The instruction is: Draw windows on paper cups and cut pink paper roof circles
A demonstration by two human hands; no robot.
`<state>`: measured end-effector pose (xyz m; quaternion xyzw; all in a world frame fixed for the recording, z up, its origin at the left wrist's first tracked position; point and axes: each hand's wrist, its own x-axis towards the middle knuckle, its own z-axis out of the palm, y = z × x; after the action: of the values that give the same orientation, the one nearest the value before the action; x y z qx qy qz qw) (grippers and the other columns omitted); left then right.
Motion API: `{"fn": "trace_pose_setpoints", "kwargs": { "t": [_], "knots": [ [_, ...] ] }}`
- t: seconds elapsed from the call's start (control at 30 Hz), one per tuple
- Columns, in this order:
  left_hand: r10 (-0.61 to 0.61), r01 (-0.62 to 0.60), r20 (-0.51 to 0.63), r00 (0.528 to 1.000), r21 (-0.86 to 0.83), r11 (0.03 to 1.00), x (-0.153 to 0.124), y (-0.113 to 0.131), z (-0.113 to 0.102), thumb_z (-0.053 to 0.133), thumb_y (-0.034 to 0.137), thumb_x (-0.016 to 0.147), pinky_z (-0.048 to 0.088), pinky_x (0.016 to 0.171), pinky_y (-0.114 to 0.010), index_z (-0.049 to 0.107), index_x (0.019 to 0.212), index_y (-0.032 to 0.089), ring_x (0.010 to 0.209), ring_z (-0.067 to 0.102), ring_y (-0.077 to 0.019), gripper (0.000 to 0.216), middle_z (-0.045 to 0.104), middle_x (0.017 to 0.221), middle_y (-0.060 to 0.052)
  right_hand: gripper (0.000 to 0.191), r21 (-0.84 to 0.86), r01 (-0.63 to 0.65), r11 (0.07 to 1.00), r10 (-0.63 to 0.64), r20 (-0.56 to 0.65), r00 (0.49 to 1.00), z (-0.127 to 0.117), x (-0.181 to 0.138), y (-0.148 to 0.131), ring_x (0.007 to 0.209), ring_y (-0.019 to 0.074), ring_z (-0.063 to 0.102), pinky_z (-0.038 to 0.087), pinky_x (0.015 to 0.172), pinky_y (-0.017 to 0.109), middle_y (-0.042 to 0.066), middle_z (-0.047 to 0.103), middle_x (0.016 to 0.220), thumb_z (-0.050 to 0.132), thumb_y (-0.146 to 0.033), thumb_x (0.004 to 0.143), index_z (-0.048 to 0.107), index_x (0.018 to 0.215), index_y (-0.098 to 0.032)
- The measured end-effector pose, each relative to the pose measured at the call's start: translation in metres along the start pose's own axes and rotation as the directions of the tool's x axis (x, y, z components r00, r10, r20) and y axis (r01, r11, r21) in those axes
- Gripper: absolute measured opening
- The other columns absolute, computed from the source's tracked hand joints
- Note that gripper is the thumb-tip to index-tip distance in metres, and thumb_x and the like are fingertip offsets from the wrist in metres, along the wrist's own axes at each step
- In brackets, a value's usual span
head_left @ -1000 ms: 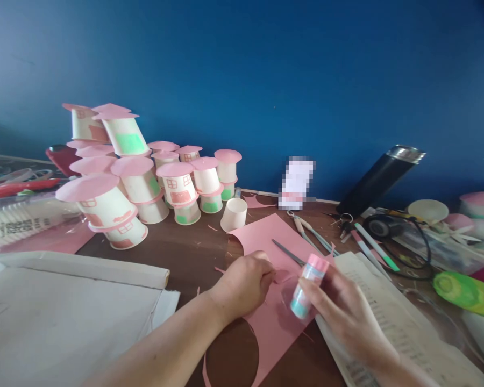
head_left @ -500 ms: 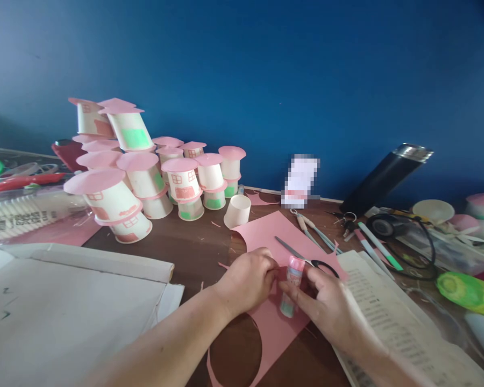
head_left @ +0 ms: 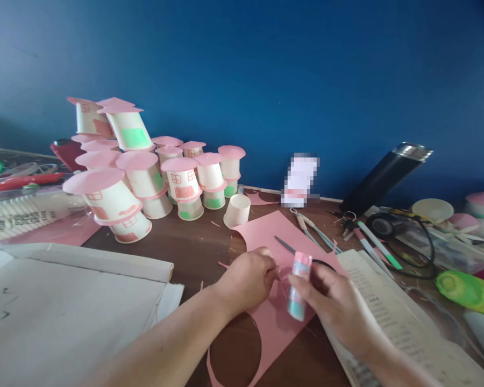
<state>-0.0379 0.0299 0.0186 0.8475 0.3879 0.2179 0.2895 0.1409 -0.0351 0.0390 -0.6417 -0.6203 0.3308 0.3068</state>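
My right hand (head_left: 333, 306) is wrapped round a small glue stick (head_left: 298, 286) with a pink cap and a pale green end, held upright over a pink paper sheet (head_left: 272, 236). My left hand (head_left: 248, 282) rests on that sheet with its fingers pinched on a small pink paper piece (head_left: 281, 276), right beside the glue stick. A round hole is cut from the sheet near its front. Scissors (head_left: 298, 253) lie on the sheet just behind my hands, partly hidden by the right hand.
Several paper cups with pink paper lids (head_left: 145, 166) are piled at the back left, and one plain cup (head_left: 237, 210) stands apart. A white cardboard box (head_left: 72, 301) lies front left. Printed sheets (head_left: 391, 317), pens, cables, a black flask (head_left: 383, 177) and a green object (head_left: 468, 293) crowd the right.
My right hand moved the glue stick in against my left hand, then drew it slightly back to the right and upright. My left hand stayed on the pink sheet.
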Motion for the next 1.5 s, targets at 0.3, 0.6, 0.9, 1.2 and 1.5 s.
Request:
{"fn": "trace_pose_setpoints", "kwargs": {
  "t": [0.3, 0.6, 0.9, 1.2, 1.5],
  "knots": [
    [-0.016, 0.016, 0.006, 1.0, -0.005, 1.0, 0.0, 0.003, -0.002, 0.049, 0.017, 0.089, 0.042, 0.064, -0.024, 0.058, 0.066, 0.017, 0.071, 0.058, -0.0136, 0.025, 0.057, 0.077, -0.001, 0.034, -0.04, -0.035, 0.999, 0.031, -0.091, 0.995, -0.005, -0.001, 0.0, 0.057, 0.0152, 0.061, 0.044, 0.051, 0.022, -0.004, 0.067, 0.061, 0.064, -0.056, 0.082, 0.063, 0.074, -0.022],
    [-0.011, 0.011, 0.028, 1.0, 0.007, 1.0, 0.003, 0.001, 0.0, 0.051, 0.013, 0.087, 0.045, 0.07, -0.026, 0.066, 0.073, 0.017, 0.077, 0.061, -0.0158, 0.021, 0.062, 0.084, -0.003, 0.036, -0.304, 0.076, 0.95, -0.112, -0.102, 0.988, 0.004, 0.001, 0.006, 0.056, 0.0178, 0.063, 0.045, 0.054, 0.026, -0.002, 0.068, 0.063, 0.058, -0.059, 0.084, 0.062, 0.078, -0.024],
    [-0.016, 0.016, 0.023, 1.0, -0.001, 1.0, 0.002, 0.002, -0.001, 0.051, 0.014, 0.088, 0.044, 0.067, -0.026, 0.062, 0.069, 0.017, 0.074, 0.06, -0.0153, 0.023, 0.061, 0.081, -0.002, 0.032, -0.307, 0.135, 0.942, -0.162, -0.066, 0.985, 0.003, -0.001, 0.007, 0.058, 0.0179, 0.062, 0.046, 0.055, 0.025, -0.001, 0.065, 0.065, 0.057, -0.054, 0.087, 0.065, 0.091, -0.023],
    [-0.005, 0.005, 0.011, 1.0, -0.03, 1.0, -0.002, 0.003, -0.004, 0.049, 0.016, 0.088, 0.043, 0.066, -0.025, 0.057, 0.065, 0.018, 0.072, 0.058, -0.0147, 0.024, 0.058, 0.078, -0.001, 0.035, 0.0, 0.022, 1.0, -0.022, -0.15, 0.988, -0.006, -0.004, -0.003, 0.055, 0.0159, 0.059, 0.045, 0.051, 0.023, -0.003, 0.066, 0.06, 0.06, -0.056, 0.083, 0.06, 0.078, -0.022],
    [-0.04, 0.04, 0.017, 0.999, -0.037, 0.998, -0.001, 0.004, -0.004, 0.05, 0.015, 0.087, 0.045, 0.067, -0.025, 0.064, 0.07, 0.018, 0.076, 0.06, -0.0156, 0.022, 0.061, 0.081, -0.002, 0.031, -0.223, 0.085, 0.971, -0.114, -0.122, 0.986, 0.0, -0.001, 0.009, 0.067, 0.0196, 0.066, 0.049, 0.063, 0.028, 0.0, 0.071, 0.072, 0.057, -0.055, 0.087, 0.061, 0.083, -0.024]
  ]
}}
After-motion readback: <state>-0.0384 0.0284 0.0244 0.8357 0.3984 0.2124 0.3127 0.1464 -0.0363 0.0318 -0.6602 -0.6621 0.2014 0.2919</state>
